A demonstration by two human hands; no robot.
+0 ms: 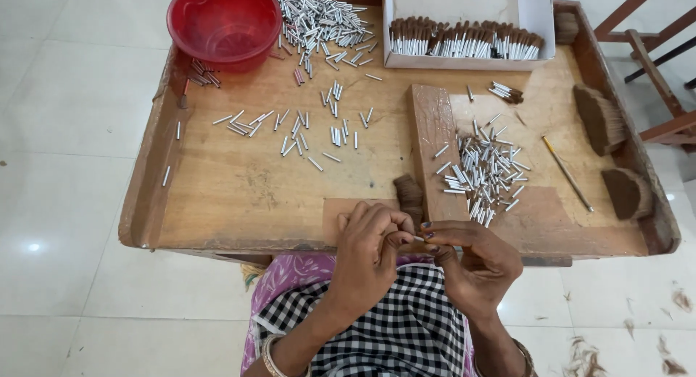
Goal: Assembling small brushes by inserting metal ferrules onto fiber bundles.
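Two hands, one small metal tube between them.
We pinch the tube (418, 238) with left hand (370, 250) and right hand (471, 264) at the tray's (217, 203) near edge; filled tubes (464, 42) line the white box (540, 14), many loose tubes (486, 170) wait.

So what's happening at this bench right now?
A person seated at a wooden tray table pinches a small silver tube between the left hand and right hand. Loose silver tubes lie scattered across the board. A white box of filled tubes and a red bowl sit at the far edge; brown fibre bundles lie on the right.
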